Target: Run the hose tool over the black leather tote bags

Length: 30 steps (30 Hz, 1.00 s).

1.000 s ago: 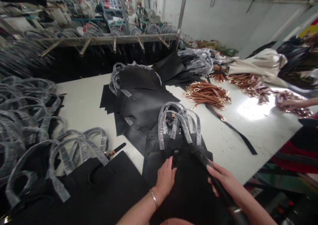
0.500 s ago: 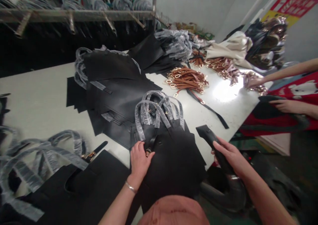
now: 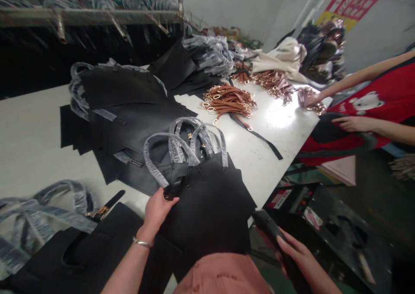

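Observation:
My left hand [image 3: 159,208] grips a short black strap [image 3: 175,187] with a metal buckle at the upper left of a black leather panel [image 3: 207,212]. Handles wrapped in clear plastic [image 3: 152,164] rise from the far edge of that panel stack. To the right, past the table's edge, my right hand [image 3: 296,253] is closed round a black tool with a flat nozzle [image 3: 267,225]. The nozzle tip lies beside the panel's right edge.
More black panels [image 3: 129,121] lie behind, and others [image 3: 106,246] at the lower left. Brown straps with gold clasps [image 3: 230,100] are piled on the white table [image 3: 35,121]. At the right, another person in a red apron [image 3: 392,95] reaches onto the table.
The view has shifted right. My right hand has drawn the black tool down and back toward me. The strap in my left hand is now folded closer to the fingers.

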### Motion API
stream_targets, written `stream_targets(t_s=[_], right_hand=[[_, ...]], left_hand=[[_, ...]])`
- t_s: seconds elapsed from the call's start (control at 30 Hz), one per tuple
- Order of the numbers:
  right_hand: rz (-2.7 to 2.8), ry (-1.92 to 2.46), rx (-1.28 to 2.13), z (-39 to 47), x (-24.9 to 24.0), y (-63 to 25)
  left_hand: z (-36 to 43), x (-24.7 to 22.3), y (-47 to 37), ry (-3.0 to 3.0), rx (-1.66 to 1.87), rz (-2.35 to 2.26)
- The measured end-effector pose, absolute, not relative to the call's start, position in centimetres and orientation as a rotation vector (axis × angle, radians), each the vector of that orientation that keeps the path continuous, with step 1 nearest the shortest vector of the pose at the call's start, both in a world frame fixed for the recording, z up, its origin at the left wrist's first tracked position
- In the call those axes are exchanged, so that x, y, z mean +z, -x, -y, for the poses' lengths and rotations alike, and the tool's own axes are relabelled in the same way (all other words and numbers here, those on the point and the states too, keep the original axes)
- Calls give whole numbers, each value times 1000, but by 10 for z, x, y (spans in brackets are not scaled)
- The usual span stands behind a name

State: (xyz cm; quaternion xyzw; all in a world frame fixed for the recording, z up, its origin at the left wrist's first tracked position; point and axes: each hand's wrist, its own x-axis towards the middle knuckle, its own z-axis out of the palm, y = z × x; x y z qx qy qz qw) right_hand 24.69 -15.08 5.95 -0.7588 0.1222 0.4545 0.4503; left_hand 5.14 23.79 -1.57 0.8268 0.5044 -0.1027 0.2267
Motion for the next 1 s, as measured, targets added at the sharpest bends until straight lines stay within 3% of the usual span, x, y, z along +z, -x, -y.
stream_targets(t_s=[0.17, 0.33, 0.47, 0.63, 0.83, 0.9, 1.0], right_hand=[[-262, 1807, 1124, 132, 43, -252], [-211, 1812, 874, 108, 51, -266], [-209, 1826, 827, 112, 63, -273], [-214, 1827, 821, 126, 59, -272], [-173, 1753, 821, 125, 51, -269], [-163, 1740, 832, 122, 55, -268], [-164, 1756, 841, 114, 67, -268]], left_hand=[[-240, -12, -45, -2281, -251, -1368], [-238, -13, -41, -2318, -284, -1308], [-241, 2, -41, -2058, -83, -1355], [-251, 87, -36, -1350, 225, -1193], [-258, 227, -21, -1339, 371, -1287], [-254, 247, -34, -1396, 366, -1200], [-246, 239, -78, -1409, 271, -1018]])
